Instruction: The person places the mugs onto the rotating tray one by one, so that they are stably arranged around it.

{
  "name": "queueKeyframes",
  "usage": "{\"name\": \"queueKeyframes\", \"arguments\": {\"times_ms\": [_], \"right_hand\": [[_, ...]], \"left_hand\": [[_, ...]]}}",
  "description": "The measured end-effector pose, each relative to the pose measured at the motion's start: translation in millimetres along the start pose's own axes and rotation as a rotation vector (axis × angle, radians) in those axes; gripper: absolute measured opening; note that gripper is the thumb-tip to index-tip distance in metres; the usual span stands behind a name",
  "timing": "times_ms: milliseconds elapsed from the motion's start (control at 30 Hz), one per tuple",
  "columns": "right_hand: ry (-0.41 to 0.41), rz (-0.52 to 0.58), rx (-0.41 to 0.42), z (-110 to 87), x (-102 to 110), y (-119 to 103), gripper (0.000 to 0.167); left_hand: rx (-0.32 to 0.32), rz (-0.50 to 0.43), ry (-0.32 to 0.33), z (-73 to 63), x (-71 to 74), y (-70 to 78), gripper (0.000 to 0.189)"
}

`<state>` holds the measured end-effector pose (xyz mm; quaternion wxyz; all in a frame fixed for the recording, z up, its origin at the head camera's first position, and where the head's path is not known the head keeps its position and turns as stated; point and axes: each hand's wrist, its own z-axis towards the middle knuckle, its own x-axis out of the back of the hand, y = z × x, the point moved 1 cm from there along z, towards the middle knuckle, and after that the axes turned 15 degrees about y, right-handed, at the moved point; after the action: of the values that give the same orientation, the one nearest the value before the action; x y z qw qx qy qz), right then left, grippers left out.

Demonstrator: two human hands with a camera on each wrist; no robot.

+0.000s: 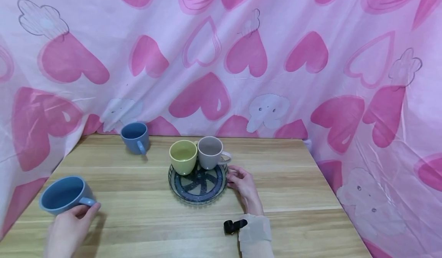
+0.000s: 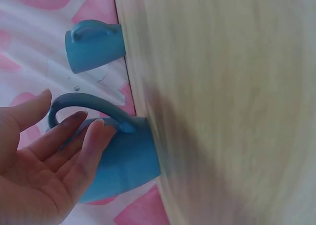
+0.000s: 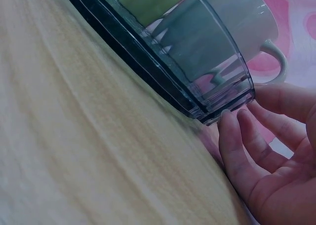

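Gripping the larger-looking blue cup [image 1: 65, 193] by its handle, the left hand [image 1: 70, 225] is at eight o'clock near the counter's [image 1: 297, 181] edge; the right hand [image 1: 244, 183] pinches the tray's [image 1: 188, 198] three-o'clock rim, wood stretching toward four.

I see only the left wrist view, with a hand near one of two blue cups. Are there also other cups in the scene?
Observer: Yes, a yellow-green cup and a grey cup stand on a round tray.
Operator: And where is the right hand, which I do not see?
Observer: The right hand has its fingers at the tray's right edge.
Operator: Is some part of this tray bare?
Observer: Yes, the part nearer the person.
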<state>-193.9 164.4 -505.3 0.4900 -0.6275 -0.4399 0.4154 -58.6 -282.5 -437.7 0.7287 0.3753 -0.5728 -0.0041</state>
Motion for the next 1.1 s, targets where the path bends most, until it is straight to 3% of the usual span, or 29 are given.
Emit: {"name": "queueKeyframes", "arguments": {"times_ms": [367, 533, 600, 700, 900, 967, 1100], "right_hand": [[0.027, 0.007, -0.015, 0.5, 1.1, 1.0, 0.039], [0.031, -0.002, -0.017, 0.4, 0.4, 0.7, 0.037], [0.025, -0.006, -0.012, 0.3, 0.1, 0.8, 0.037], [0.019, -0.003, -0.007, 0.8, -0.2, 0.2, 0.037], [0.012, 0.002, -0.013, -0.1, 0.0, -0.3, 0.038], [0.011, 0.004, -0.012, -0.4, 0.1, 0.1, 0.039], [0.012, 0.022, -0.01, -1.4, -0.6, 0.5, 0.039]], "left_hand": [[0.027, -0.078, -0.043, 2.6, -10.1, -0.8, 0.057], [0.06, -0.301, -0.165, 0.2, -10.0, -5.0, 0.061], [0.071, -0.377, -0.182, -0.8, -9.0, -6.5, 0.059], [0.072, -0.343, -0.177, 0.3, -6.0, -7.8, 0.06], [0.117, -0.256, -0.302, 5.3, 0.6, -12.6, 0.076], [0.104, -0.224, -0.319, 6.2, 3.4, -15.6, 0.079], [0.085, -0.134, -0.293, 7.8, 9.4, -22.6, 0.072]]}}
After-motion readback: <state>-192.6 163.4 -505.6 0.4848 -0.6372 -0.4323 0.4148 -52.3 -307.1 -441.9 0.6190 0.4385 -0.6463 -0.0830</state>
